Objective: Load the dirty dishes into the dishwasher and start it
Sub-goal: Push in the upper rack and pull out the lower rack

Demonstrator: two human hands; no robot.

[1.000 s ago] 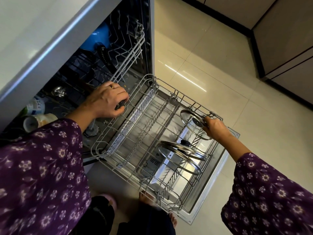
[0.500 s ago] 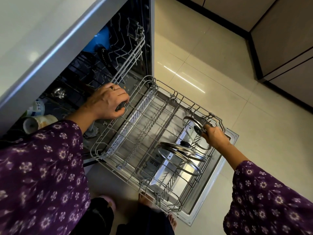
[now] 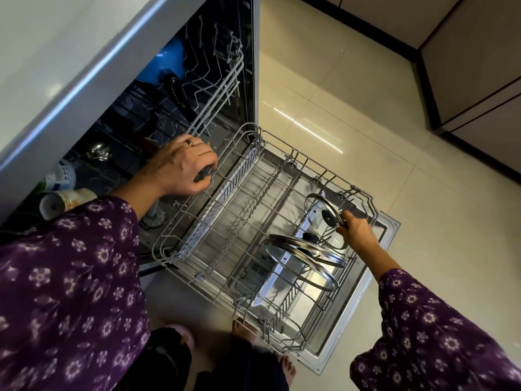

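lower rack (image 3: 242,176) on door (image 3: 390,230); small lid (image 3: 317,206) beside larger lids (image 3: 284,251) in rack; upper rack (image 3: 225,88) above-left

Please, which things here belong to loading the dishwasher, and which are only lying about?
For the job:
lower rack; small lid, its rim pinched by the right hand; two bigger lids leaning in that rack; dark handle gripped by the left hand; blue bowl in the upper rack.

Lying about:
two bottles at far left; pink slipper.

sleeves (image 3: 70,277): purple, pale flowers | left hand (image 3: 180,167): gold ring (image 3: 190,143) | trousers (image 3: 169,362): dark | feet (image 3: 288,368): bare
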